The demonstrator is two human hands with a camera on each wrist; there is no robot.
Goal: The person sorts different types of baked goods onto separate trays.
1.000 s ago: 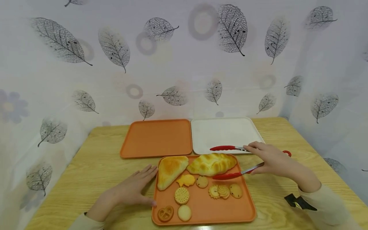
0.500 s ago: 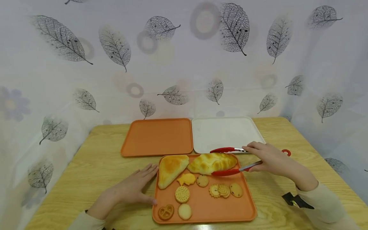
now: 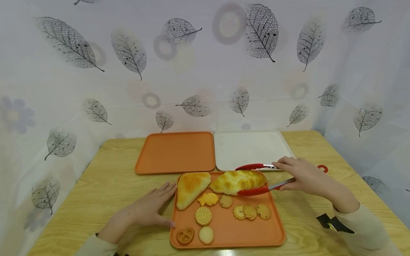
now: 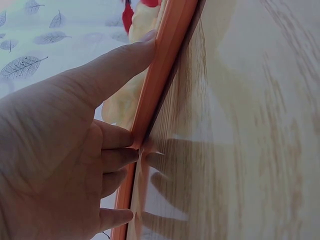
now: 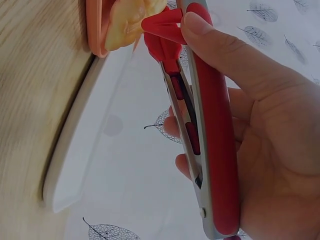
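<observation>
My right hand (image 3: pixel 304 177) grips a pair of red-tipped metal tongs (image 3: pixel 254 192), thumb on one red handle and fingers on the other in the right wrist view. The tongs' two red tips lie along either side of a long, ridged bread loaf (image 3: pixel 235 182) at the back right of the near orange tray (image 3: pixel 235 234). My left hand (image 3: pixel 144 210) rests at that tray's left edge with fingers extended, and its thumb and fingertips touch the rim (image 4: pixel 150 95) in the left wrist view. A triangular bread (image 3: pixel 191 189) lies beside the loaf, close to my left fingertips.
Several cookies lie on the near tray, among them a heart-shaped pretzel (image 3: pixel 185 235), a fish-shaped one (image 3: pixel 208 199) and a round dotted biscuit (image 3: pixel 203 216). Behind stand another orange tray (image 3: pixel 176 153) and a white tray (image 3: pixel 253 149), side by side against a leaf-print curtain (image 3: pixel 198 64).
The tongs' near tip has moved in against the loaf's front side. In the last half second the tongs and loaf have shifted slightly right. My left hand has stayed at the tray's edge.
</observation>
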